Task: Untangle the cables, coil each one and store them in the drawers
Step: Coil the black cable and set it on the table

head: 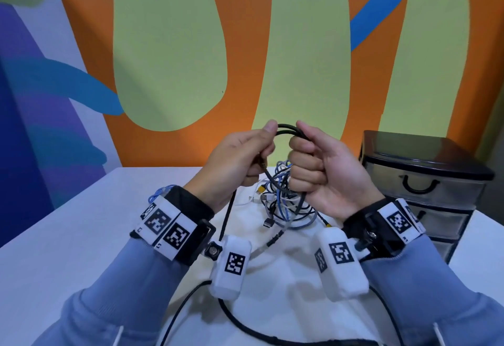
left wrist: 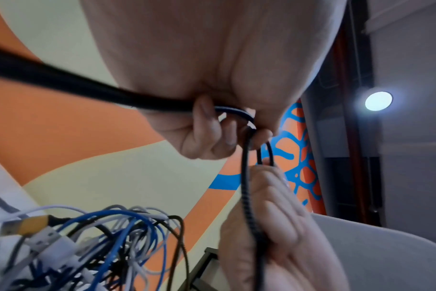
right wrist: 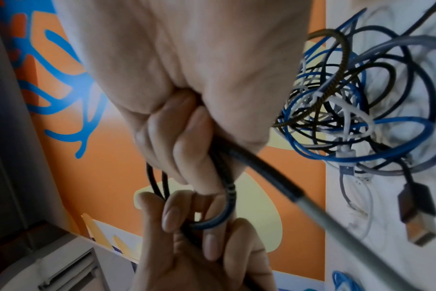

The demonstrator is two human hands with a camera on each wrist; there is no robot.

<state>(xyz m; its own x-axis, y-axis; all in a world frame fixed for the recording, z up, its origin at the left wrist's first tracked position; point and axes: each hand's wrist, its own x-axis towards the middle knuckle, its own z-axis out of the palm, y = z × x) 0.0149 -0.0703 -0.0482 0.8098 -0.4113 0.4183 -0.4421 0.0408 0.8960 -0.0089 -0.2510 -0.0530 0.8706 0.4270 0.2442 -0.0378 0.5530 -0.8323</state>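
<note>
Hands raised side by side: left hand and right hand both grip one black cable, looped between them. Tangle lies below them; drawers right of the right hand.

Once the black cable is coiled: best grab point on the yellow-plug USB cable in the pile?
Probably the yellow plug itself, pinched across its flat sides from the person's left. It is rigid and sticks out of the tangle on that side with its metal tip clear, whereas its cord runs straight into crossed loops.

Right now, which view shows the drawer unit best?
The head view: the drawer unit stands whole on the table's right, drawers closed. The left wrist view catches only a dark edge; the right wrist view shows nothing clearly identifiable as it.
</note>
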